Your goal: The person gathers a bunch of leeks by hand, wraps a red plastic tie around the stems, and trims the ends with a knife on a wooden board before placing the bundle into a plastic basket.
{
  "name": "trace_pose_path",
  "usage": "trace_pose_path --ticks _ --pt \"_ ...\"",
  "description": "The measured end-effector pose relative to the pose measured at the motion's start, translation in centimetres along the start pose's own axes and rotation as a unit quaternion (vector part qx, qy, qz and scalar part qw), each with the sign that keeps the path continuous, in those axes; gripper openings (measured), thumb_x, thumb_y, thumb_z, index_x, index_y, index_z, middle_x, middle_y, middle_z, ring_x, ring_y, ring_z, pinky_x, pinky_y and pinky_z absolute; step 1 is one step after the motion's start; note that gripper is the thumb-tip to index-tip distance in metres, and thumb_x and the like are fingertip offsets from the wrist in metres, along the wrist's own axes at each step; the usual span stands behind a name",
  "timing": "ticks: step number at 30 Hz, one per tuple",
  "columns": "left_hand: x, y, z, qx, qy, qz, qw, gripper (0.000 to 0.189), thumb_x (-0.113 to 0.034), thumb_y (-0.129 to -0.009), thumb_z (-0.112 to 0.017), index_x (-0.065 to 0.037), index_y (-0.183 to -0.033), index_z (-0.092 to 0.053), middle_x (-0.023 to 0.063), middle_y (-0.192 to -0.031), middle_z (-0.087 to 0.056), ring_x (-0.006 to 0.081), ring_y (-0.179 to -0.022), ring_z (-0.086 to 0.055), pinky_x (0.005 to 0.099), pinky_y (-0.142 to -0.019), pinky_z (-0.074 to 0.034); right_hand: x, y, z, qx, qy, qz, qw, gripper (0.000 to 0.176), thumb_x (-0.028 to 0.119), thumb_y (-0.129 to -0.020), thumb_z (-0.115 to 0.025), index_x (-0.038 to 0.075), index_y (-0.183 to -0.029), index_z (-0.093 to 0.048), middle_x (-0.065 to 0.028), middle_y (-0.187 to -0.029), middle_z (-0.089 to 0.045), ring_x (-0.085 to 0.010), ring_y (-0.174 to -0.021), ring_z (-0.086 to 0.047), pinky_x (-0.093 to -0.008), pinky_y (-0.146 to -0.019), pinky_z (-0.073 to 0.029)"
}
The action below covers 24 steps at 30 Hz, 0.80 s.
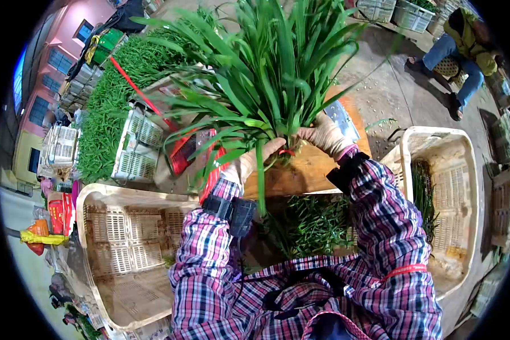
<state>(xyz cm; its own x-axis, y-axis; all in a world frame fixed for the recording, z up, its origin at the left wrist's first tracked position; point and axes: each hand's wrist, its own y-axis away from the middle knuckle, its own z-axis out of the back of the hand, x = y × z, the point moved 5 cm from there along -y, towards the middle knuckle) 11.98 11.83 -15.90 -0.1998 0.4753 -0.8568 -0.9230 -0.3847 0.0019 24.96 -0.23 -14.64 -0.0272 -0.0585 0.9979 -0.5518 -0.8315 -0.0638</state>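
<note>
Left hand (250,161) & right hand (327,136) grasping big bunch of long green leaves (277,73)

I've got its base btwn L & R fingers, leaves fanning up & out over the brown wooden worktop (309,173). Bit of red (287,152) shows at the base. Off-white slotted plastic crate (122,243) on my L; deep off-white plastic crate (453,187) on my R, w/ some greens (422,190) inside. Seated person in blue jeans (467,71), upper R, well apart.

1 head-worn view, facing forward and steeply down from above the chest, hands at arm's length, mid-frame.
</note>
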Motion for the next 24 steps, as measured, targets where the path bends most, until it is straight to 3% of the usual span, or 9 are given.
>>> trace_pose_path --ticks 3,5,9,14,17,19,21,22,24 --pt "5.2 -1.6 -1.4 0.120 0.501 0.072 0.854 0.034 -0.023 -0.085 -0.064 -0.002 -0.112 -0.057 0.0063 -0.109 -0.061 0.0125 -0.092 -0.057 0.0262 -0.079 -0.048 0.4 -0.7 0.3 0.021 0.051 -0.058 0.997 0.048 0.019 -0.071 -0.078 0.002 -0.111 -0.057 -0.0055 -0.092 -0.066 -0.0157 -0.087 -0.060 -0.0304 -0.076 -0.048" --pt "-3.2 0.8 1.6 -0.034 0.245 0.051 0.967 0.034 -0.016 -0.086 -0.063 0.000 -0.114 -0.055 0.0077 -0.111 -0.060 0.0132 -0.096 -0.057 0.0259 -0.084 -0.048 5.2 -0.1 -0.2 -0.002 0.149 -0.029 0.988 0.050 0.020 -0.072 -0.078 0.002 -0.114 -0.056 -0.0061 -0.092 -0.066 -0.0153 -0.087 -0.060 -0.0289 -0.076 -0.049" --pt "-5.2 2.8 2.9 -0.136 0.375 0.048 0.916 0.037 -0.010 -0.085 -0.061 -0.001 -0.120 -0.051 0.0077 -0.113 -0.058 0.0189 -0.103 -0.056 0.0393 -0.091 -0.046 7.8 -2.1 -1.6 0.034 0.151 0.086 0.984 0.066 0.027 -0.067 -0.078 0.006 -0.123 -0.049 -0.0152 -0.104 -0.063 -0.0252 -0.098 -0.059 -0.0327 -0.085 -0.046" --pt "2.6 7.0 0.3 -0.208 0.488 0.081 0.844 0.040 -0.029 -0.091 -0.051 -0.004 -0.122 -0.048 0.0033 -0.123 -0.051 0.0153 -0.114 -0.046 0.0280 -0.101 -0.031 9.0 -2.9 -7.5 0.066 0.353 0.182 0.915 0.056 0.031 -0.071 -0.071 0.014 -0.119 -0.047 -0.0175 -0.104 -0.059 -0.0338 -0.099 -0.057 -0.0411 -0.082 -0.047" --pt "5.4 10.3 -3.9 -0.055 0.539 0.235 0.807 0.042 -0.039 -0.094 -0.042 -0.007 -0.118 -0.050 0.0114 -0.103 -0.062 0.0237 -0.084 -0.063 0.0385 -0.070 -0.053 4.2 -0.8 -11.2 0.085 0.456 0.144 0.874 0.064 0.042 -0.072 -0.067 0.011 -0.123 -0.045 -0.0135 -0.121 -0.052 -0.0312 -0.114 -0.049 -0.0494 -0.096 -0.035" --pt "5.9 13.6 -5.3 0.104 0.406 0.336 0.844 0.040 -0.039 -0.093 -0.044 -0.005 -0.109 -0.055 0.0110 -0.101 -0.063 0.0215 -0.083 -0.063 0.0360 -0.071 -0.052 -0.9 0.5 -12.4 0.137 0.525 0.065 0.838 0.063 0.044 -0.073 -0.066 0.014 -0.125 -0.047 -0.0105 -0.128 -0.048 -0.0299 -0.122 -0.039 -0.0582 -0.104 -0.016" --pt "4.5 14.1 -4.5 0.262 0.228 0.221 0.911 0.037 -0.027 -0.092 -0.044 0.002 -0.111 -0.055 0.0155 -0.101 -0.063 0.0217 -0.083 -0.064 0.0329 -0.068 -0.052 -3.6 1.6 -12.7 0.114 0.564 0.066 0.815 0.062 0.045 -0.073 -0.065 0.015 -0.125 -0.048 -0.0081 -0.130 -0.045 -0.0285 -0.126 -0.033 -0.0588 -0.106 -0.012" --pt "4.1 15.5 -3.8 0.308 0.297 0.364 0.827 0.034 -0.018 -0.093 -0.041 0.006 -0.112 -0.055 0.0194 -0.102 -0.063 0.0230 -0.082 -0.064 0.0324 -0.068 -0.052 -4.2 1.9 -12.7 0.090 0.558 0.070 0.822 0.063 0.046 -0.073 -0.065 0.016 -0.126 -0.048 -0.0066 -0.131 -0.044 -0.0276 -0.129 -0.030 -0.0575 -0.107 -0.013" --pt "-2.2 13.0 -1.2 0.342 0.239 0.315 0.853 0.033 -0.017 -0.091 -0.043 0.008 -0.107 -0.057 0.0220 -0.091 -0.065 0.0267 -0.071 -0.065 0.0321 -0.061 -0.053 -4.0 2.4 -12.3 0.081 0.530 0.076 0.840 0.061 0.043 -0.073 -0.066 0.014 -0.124 -0.049 -0.0088 -0.128 -0.046 -0.0294 -0.127 -0.033 -0.0573 -0.107 -0.011"
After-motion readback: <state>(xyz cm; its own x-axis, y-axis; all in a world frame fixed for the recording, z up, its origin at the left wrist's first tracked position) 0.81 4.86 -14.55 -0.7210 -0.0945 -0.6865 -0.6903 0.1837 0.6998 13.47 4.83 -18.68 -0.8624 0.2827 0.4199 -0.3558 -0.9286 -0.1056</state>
